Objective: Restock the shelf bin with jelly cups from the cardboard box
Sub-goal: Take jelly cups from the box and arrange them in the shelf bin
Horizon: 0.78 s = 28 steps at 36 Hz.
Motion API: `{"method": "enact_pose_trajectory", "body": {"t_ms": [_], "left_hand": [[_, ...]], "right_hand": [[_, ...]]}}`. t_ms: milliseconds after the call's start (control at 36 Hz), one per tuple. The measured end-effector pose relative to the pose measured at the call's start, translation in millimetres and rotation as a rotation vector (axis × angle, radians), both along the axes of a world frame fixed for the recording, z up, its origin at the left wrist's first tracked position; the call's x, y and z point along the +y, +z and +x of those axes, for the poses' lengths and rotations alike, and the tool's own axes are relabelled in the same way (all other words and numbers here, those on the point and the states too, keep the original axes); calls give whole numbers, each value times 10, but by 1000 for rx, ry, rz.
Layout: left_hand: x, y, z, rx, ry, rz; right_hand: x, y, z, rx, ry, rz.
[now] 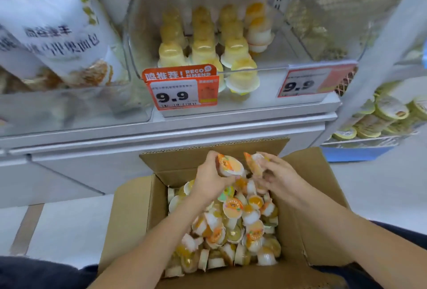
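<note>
since both hands are already loaded over the open cardboard box (143,198), the step in hand looks like the lift from box to shelf, and doing it well is mostly a matter of keeping the cups secure on the way up. the left hand (209,179) has its grip curled round a jelly cup (231,166) with its printed lid tilted toward the camera; the right hand (276,173) has its grip clenched on another cup (253,164), held more edge-on, and it may be holding more than one, though blur makes that hard to tell. the rest of the stock lies in a loose jumble in the box (231,231), lids facing every way

the shelf bin (138,41), a clear plastic one directly above, behind the orange 9.9 price tag (182,91), already holds yellow cups (172,54) stacked upside down in rows, with a taller stack at the right and open room toward the front and sides. i would judge it best to raise both hands clear of the bin's front lip, turn each cup to match the standing rows, and set it on the bin floor or square on a stack, not dropped, since the stacks look easy to topple. the cups seem light and slippery, so a firm hold by the rim should serve better than squeezing the soft wall
</note>
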State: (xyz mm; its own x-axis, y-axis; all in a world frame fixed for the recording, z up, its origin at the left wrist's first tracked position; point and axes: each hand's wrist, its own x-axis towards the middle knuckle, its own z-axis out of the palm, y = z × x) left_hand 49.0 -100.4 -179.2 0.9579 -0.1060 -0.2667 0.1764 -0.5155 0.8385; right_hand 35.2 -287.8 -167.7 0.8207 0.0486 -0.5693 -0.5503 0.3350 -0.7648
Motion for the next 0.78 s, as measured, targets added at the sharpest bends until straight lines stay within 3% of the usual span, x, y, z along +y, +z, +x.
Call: {"method": "enact_pose_trajectory", "body": {"t_ms": [56, 139, 250, 417, 778], "left_hand": [[37, 307, 15, -11, -46, -63], [86, 817, -4, 18, -168, -123], [190, 1379, -130, 17, -266, -109], [301, 1809, -325, 46, -264, -284], [174, 1841, -387, 192, -257, -597]], "right_hand": [[12, 332, 2, 0, 42, 241], [42, 738, 4, -103, 126, 278], [121, 1268, -98, -248, 198, 50], [243, 1700, -300, -678, 291, -419], [222, 1850, -306, -739, 349, -343]]}}
